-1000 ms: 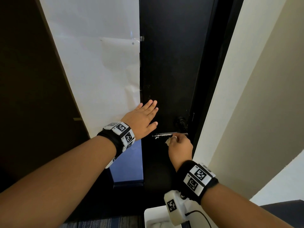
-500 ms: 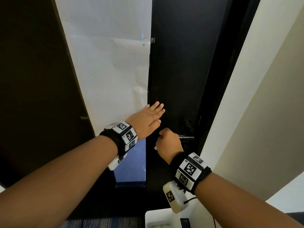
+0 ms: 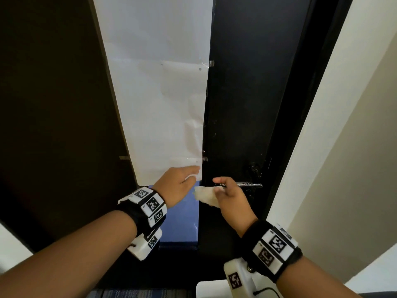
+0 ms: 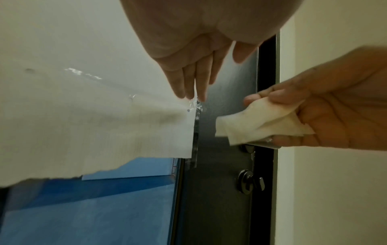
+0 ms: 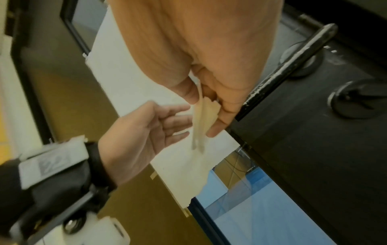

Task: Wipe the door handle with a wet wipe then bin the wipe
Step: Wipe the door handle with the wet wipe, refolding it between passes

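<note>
A slim metal lever handle [image 3: 249, 185] [image 5: 289, 66] sticks out sideways from the black door [image 3: 247, 104]. My right hand [image 3: 231, 195] [image 4: 326, 116] is at the lever's free left end and pinches a folded white wet wipe [image 3: 206, 196] [image 4: 259, 122] [image 5: 203, 121] that hangs out to the left. My left hand [image 3: 178, 181] [image 4: 194, 82] [image 5: 146, 132] is open, its straight fingers against the door by the edge of the white paper [image 3: 159, 93]. The two hands are close but apart.
A round thumb-turn lock [image 3: 254, 169] [image 4: 248, 181] sits by the lever. White paper covers the door's glass panel, with blue showing below it [image 3: 182, 220]. A cream wall [image 3: 343, 147] is to the right. A white object's edge [image 3: 209, 289] shows at the bottom.
My right hand slid left along the lever to its free end, and the wipe now shows hanging from it. My left hand moved down and left on the door.
</note>
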Demonstrator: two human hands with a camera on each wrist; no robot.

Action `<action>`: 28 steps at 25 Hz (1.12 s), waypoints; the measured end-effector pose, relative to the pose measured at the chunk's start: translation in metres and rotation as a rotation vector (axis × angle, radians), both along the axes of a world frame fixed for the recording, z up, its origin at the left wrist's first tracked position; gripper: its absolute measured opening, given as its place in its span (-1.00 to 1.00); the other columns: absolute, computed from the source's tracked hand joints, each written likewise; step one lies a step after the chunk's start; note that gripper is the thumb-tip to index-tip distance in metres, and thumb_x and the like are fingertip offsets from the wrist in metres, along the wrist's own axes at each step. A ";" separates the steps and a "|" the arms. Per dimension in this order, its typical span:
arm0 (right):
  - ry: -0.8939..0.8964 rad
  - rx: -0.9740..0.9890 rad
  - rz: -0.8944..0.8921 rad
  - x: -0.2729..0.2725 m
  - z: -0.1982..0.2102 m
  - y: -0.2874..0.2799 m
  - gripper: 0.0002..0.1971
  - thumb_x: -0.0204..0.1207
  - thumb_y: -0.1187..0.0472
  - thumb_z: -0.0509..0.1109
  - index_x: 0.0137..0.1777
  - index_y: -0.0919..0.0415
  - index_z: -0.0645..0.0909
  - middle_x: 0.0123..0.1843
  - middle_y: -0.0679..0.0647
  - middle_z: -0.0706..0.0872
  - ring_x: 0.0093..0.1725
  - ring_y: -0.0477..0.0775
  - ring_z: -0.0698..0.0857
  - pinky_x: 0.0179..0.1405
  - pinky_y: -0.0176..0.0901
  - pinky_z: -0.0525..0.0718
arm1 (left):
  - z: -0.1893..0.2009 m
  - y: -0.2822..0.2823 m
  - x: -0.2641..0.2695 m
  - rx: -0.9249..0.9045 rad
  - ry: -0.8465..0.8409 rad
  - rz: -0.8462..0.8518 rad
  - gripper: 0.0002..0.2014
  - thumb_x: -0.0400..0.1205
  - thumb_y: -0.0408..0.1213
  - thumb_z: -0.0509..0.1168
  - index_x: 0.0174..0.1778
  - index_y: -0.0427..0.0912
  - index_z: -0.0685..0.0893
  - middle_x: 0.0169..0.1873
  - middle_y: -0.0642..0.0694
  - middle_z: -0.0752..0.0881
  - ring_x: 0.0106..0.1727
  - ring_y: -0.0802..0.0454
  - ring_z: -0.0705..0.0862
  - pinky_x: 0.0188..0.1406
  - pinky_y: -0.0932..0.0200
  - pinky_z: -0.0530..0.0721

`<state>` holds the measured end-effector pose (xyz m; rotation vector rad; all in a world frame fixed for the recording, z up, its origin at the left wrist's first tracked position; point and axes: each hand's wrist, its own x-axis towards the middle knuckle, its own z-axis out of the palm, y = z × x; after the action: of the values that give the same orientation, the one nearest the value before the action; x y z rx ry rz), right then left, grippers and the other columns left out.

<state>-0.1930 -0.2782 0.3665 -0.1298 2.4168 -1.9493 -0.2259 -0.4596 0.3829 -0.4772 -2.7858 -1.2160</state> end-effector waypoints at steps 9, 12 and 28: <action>0.028 -0.302 -0.135 0.016 0.009 0.021 -0.80 0.64 0.31 0.25 0.03 0.12 0.71 0.08 0.16 0.77 0.09 0.15 0.73 0.02 -0.09 0.76 | 0.013 0.028 0.026 0.252 -0.179 0.074 -0.90 0.59 -0.42 0.29 -0.12 -0.30 0.72 -0.33 -0.15 0.78 -0.33 0.13 0.77 -0.25 0.31 0.74; 0.104 -0.145 -0.243 0.022 0.010 0.025 -0.83 0.60 0.26 0.33 0.03 0.09 0.76 -0.02 0.03 0.77 -0.04 -0.04 0.72 -0.17 -0.32 0.68 | 0.020 0.034 0.031 0.249 -0.127 0.106 -0.92 0.57 -0.43 0.32 -0.19 -0.33 0.71 -0.38 -0.17 0.76 -0.38 0.13 0.75 -0.33 0.33 0.72; -0.016 -0.502 -0.252 0.041 -0.006 0.029 -0.87 0.48 0.29 0.46 0.00 0.29 0.76 -0.07 0.29 0.83 -0.03 0.20 0.80 0.07 0.03 0.77 | 0.003 0.063 0.055 -0.023 0.049 -0.208 -0.66 0.60 -0.55 0.17 0.17 -0.23 0.74 0.09 -0.07 0.65 0.07 0.06 0.65 0.11 0.32 0.61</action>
<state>-0.1518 -0.2492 0.3602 0.1878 1.9582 -2.6169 -0.1707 -0.3963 0.3859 -0.8042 -2.7682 -1.1907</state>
